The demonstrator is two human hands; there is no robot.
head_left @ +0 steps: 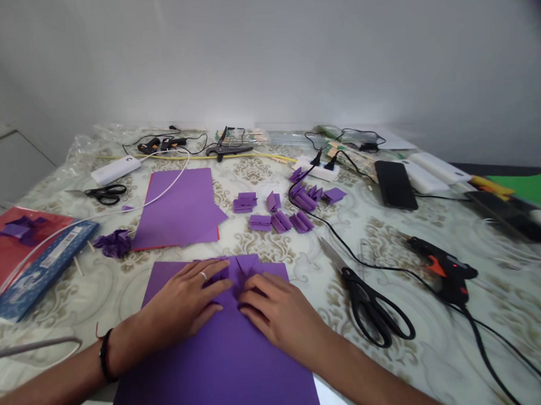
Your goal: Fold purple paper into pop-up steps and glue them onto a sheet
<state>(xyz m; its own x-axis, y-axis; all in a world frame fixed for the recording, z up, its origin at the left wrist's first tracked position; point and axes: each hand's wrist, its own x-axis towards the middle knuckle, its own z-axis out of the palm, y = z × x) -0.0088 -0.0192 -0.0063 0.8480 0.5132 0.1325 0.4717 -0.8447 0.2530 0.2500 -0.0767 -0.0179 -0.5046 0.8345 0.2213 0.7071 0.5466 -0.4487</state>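
A large purple sheet [225, 374] lies in front of me at the table's near edge. My left hand [189, 297], with a ring on one finger, rests on it with its fingers stretched out. Between my hands a smaller folded piece of purple paper [244, 265] stands partly raised near the sheet's far edge. My right hand [276, 308] has its fingers curled and closed at this piece; its thumb side is partly hidden. Several small folded purple paper pieces [280, 221] lie beyond the sheet.
To the right lie black-handled scissors [371, 306] and a glue gun [446, 272] with its cable. Purple and red sheets [175, 207] and crumpled purple paper [113, 243] are at left. Smaller scissors [104, 193], a power strip [316, 168] and a phone [395, 185] lie farther back.
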